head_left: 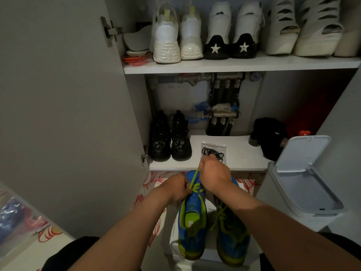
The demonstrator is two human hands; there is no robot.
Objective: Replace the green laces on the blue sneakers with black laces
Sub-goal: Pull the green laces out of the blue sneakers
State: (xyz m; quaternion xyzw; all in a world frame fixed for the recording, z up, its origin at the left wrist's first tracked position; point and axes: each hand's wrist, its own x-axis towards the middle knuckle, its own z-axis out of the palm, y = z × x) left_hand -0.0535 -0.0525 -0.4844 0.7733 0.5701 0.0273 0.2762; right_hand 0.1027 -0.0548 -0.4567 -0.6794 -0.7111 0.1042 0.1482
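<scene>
Currently the left hand (176, 189) clamps the left blue sneaker (192, 222), the right hand (214, 173) pinches its green lace (193, 179); a hard tug could jam it. Black laces (213, 152) lie on the far shelf (244, 149).

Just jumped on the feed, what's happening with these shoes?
A person is unlacing one blue sneaker: the left hand grips it near the tongue, and the right hand pulls a green lace upward. The other sneaker is laced green. The black laces lie bagged on the shelf.
</scene>
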